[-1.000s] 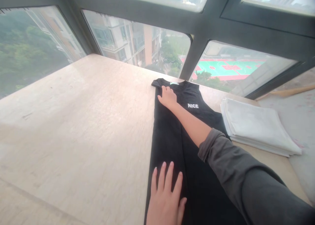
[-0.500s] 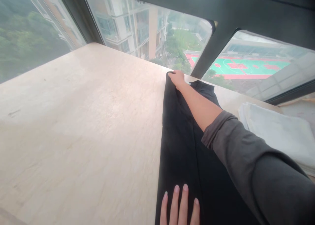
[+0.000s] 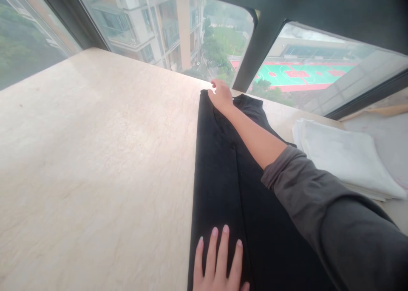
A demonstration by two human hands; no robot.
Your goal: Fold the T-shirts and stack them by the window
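Resting the left hand (image 3: 219,280) low on the black garment (image 3: 216,185), with the fingers spread apart and laid flat against the cloth, grasping nothing. Holding the right hand (image 3: 222,97) at the far end of the same garment, just beside its far left corner, and bending the fingers loosely near the edge. Not being able to tell from this view whether pinching any cloth there or merely touching. Wearing a dark grey sleeve (image 3: 318,206), rolled up on the right forearm, and stretching that arm slantwise over the garment. Seeing the garment lying lengthwise on the pale ledge (image 3: 111,163), running from the bottom of the view up towards the window frame (image 3: 264,44), showing a long straight edge of cloth down its middle and hiding part of its neckline behind the right hand. Finding a folded white stack (image 3: 341,151) on the right, near the garment. Looking out through the glass at a building (image 3: 183,32), trees (image 3: 213,49) and a green-and-red sports court (image 3: 302,74).
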